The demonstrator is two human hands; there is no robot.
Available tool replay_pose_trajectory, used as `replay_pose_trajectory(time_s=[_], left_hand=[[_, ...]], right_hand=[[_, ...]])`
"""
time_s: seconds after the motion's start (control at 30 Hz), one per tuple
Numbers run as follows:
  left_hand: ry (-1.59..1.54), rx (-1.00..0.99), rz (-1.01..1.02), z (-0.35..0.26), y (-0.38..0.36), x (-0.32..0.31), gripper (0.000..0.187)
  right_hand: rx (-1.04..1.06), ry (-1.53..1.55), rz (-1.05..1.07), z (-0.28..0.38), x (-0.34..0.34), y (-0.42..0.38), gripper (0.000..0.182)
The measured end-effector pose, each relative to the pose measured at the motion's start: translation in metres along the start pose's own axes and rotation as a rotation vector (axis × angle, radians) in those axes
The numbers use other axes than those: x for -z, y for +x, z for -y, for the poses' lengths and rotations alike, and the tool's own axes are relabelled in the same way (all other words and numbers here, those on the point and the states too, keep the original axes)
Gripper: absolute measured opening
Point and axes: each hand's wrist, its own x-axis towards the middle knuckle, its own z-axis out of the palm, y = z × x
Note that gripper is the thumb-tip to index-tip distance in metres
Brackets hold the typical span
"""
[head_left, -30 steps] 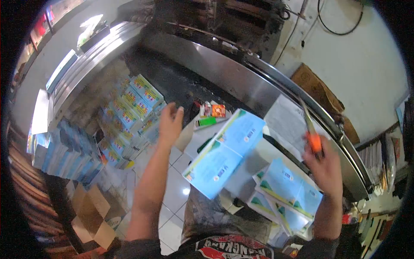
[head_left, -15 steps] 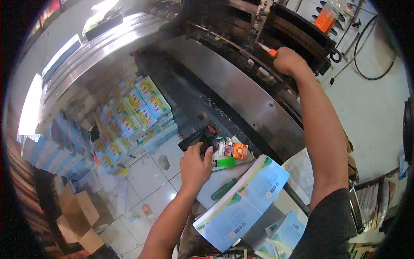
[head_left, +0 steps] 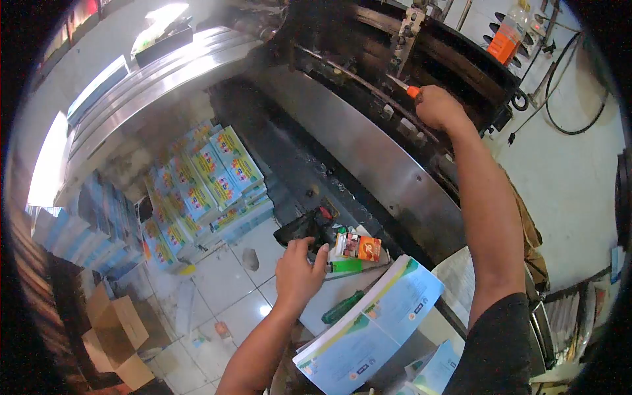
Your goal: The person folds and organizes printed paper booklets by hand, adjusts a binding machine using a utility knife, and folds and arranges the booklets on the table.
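Note:
My right hand [head_left: 441, 108] is closed round the orange handle of a small tool [head_left: 409, 90] with a slim, pale pointed end. That tip points up and left at the dark metal machine [head_left: 454, 52]. Lower down, my left hand [head_left: 299, 271] has its fingers apart, with the fingertips at the edge of a crumpled black plastic bag [head_left: 297, 228]. A green lighter [head_left: 345, 266] lies just right of its thumb. Beyond the lighter sits an orange and white cigarette pack [head_left: 359, 247]. Nearest to me is a thick stack of printed blue sheets [head_left: 375, 329].
Several stacks of printed booklets [head_left: 204, 178] stand on the left, beside bluish paper stacks [head_left: 99, 220]. An opened cardboard box [head_left: 118, 332] is on the tiled floor. A long metal panel [head_left: 355, 138] runs below the machine. A bottle of orange liquid [head_left: 507, 39] stands upper right.
The view has shifted slightly, so most things sit a little lower. My right hand still grips the orange-handled tool, whose tip has moved slightly left. My left hand stays beside the lighter.

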Motion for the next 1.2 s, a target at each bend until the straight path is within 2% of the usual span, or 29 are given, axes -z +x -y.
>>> replay_pose_trajectory(time_s=[0.07, 0.13, 0.23, 0.37, 0.57, 0.63, 0.77, 0.87, 0.93, 0.97, 1.13, 1.2], left_hand=[[0.012, -0.032, -0.022, 0.004, 0.001, -0.002, 0.038], [0.019, -0.063, -0.04, 0.005, 0.0, -0.004, 0.038], [0.02, -0.035, -0.033, 0.002, 0.0, -0.001, 0.037], [0.023, -0.026, -0.002, 0.002, -0.001, 0.0, 0.034], [0.001, -0.024, -0.012, 0.0, -0.002, 0.0, 0.03], [0.009, -0.036, -0.03, 0.003, -0.003, -0.003, 0.029], [0.007, -0.047, -0.033, 0.0, -0.003, -0.001, 0.026], [0.003, -0.046, -0.037, 0.003, -0.004, -0.002, 0.026], [0.002, -0.077, -0.058, 0.001, -0.003, -0.004, 0.026], [-0.005, -0.046, -0.032, 0.0, -0.003, -0.003, 0.026], [0.058, -0.056, -0.001, 0.0, -0.004, 0.0, 0.026], [0.037, 0.001, 0.05, -0.003, -0.003, 0.002, 0.027]], right_hand=[[0.074, 0.035, 0.005, -0.003, -0.004, 0.002, 0.036], [0.043, 0.01, -0.02, -0.004, -0.01, 0.003, 0.036], [0.19, 0.027, -0.129, -0.012, -0.018, 0.009, 0.032], [0.17, 0.089, -0.162, -0.012, -0.019, 0.004, 0.03], [0.2, -0.018, -0.165, -0.012, -0.009, -0.007, 0.032], [0.224, -0.096, -0.098, -0.009, -0.002, -0.011, 0.032], [0.233, -0.107, -0.132, -0.012, -0.004, -0.009, 0.032], [0.228, -0.111, -0.049, -0.014, 0.001, -0.01, 0.031], [0.24, -0.132, 0.1, -0.019, 0.004, -0.01, 0.031], [0.223, -0.089, 0.071, -0.021, 0.003, -0.013, 0.036], [0.212, -0.052, 0.139, -0.02, 0.004, -0.01, 0.034], [0.255, -0.045, 0.145, -0.025, -0.005, -0.003, 0.033]])
